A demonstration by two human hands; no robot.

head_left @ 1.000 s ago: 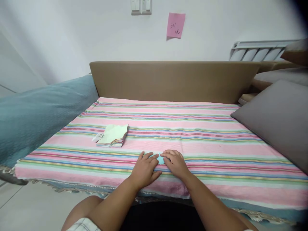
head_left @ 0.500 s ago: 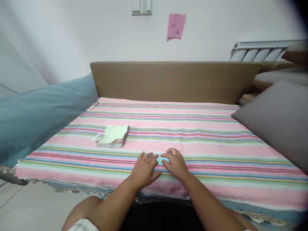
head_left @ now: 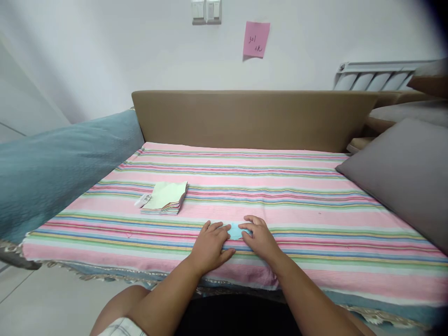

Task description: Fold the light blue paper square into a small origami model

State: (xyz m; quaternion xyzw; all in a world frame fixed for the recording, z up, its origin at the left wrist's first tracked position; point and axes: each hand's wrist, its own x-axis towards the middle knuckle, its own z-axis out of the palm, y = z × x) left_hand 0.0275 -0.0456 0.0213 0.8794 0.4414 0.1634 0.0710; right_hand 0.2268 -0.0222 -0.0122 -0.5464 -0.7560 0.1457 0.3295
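Note:
A small light blue piece of paper (head_left: 235,231) lies on the striped cloth between my hands, its two ends partly covered by fingers. My left hand (head_left: 209,245) rests flat with its fingers spread, the fingertips touching the paper's left end. At the right end, my right hand (head_left: 261,238) has its index finger and thumb on the paper, bent slightly and apart, with a bit of blue showing between them. Farther back to the left is a stack of coloured paper sheets (head_left: 167,194), pale green on top, and a small white eraser-like block (head_left: 143,201) touches its left side.
The striped cloth (head_left: 297,186) covers the seat up to the brown backrest (head_left: 252,119). A blue-covered armrest (head_left: 70,154) borders the left side. Grey cushions (head_left: 402,177) lie at the right. A pink note (head_left: 256,39) hangs on the wall below and right of the switches (head_left: 206,11).
My right hand has slid slightly to the right along the blue paper, uncovering more of its middle. My left hand has stayed in place.

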